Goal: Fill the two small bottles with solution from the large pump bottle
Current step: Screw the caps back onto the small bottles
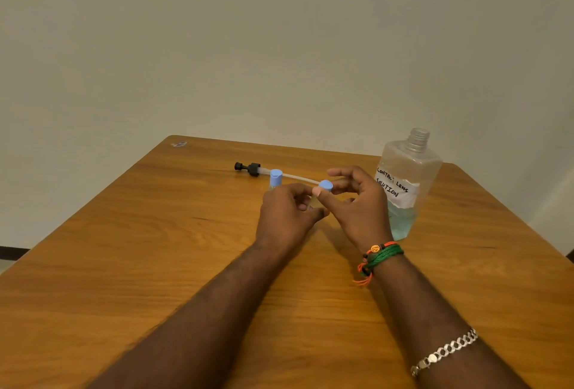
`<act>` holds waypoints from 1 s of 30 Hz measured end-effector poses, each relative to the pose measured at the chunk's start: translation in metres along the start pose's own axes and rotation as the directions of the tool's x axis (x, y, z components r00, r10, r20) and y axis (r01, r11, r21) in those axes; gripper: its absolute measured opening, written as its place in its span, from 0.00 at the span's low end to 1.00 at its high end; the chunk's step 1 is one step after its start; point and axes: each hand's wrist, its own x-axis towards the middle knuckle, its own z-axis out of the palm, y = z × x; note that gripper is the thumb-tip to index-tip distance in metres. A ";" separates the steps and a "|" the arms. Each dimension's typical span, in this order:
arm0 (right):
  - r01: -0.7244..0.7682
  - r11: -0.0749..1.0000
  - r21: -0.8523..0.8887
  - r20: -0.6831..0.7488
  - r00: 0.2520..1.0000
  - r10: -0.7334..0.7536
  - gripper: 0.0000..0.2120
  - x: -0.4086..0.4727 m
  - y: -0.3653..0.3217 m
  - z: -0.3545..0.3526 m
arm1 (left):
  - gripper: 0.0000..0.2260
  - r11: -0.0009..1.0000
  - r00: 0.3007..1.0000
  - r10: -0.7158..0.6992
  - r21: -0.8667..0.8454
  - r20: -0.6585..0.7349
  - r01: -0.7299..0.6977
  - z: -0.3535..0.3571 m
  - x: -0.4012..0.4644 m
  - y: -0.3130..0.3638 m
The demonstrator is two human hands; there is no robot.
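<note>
We hold one small bottle (313,202) mid-table, left hand (287,217) curled round its body, right hand (357,202) pinching its blue cap (326,185). 2nd small bottle (275,178) stands just behind, capped. Large bottle (405,189) is open, near our right wrist, pump (248,168) lying apart. Risk: an elbow nudge tips it, or the cap cross-threads & leaks.
</note>
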 end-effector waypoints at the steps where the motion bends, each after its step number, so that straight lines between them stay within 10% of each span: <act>1: 0.005 1.000 0.000 -0.007 1.000 -0.005 0.20 0.000 0.000 0.000 | 0.13 1.000 1.000 0.008 0.009 0.009 -0.008 0.001 -0.001 0.001; 26: -0.006 0.999 -0.038 0.020 1.000 0.006 0.07 0.001 0.012 0.009 | 0.24 0.994 0.999 0.029 0.101 0.013 -0.030 -0.023 0.002 0.010; 30: -0.027 0.998 -0.050 0.010 1.000 0.027 0.07 0.003 0.017 0.011 | 0.12 0.994 0.993 -0.033 0.100 -0.110 0.044 -0.048 0.007 0.012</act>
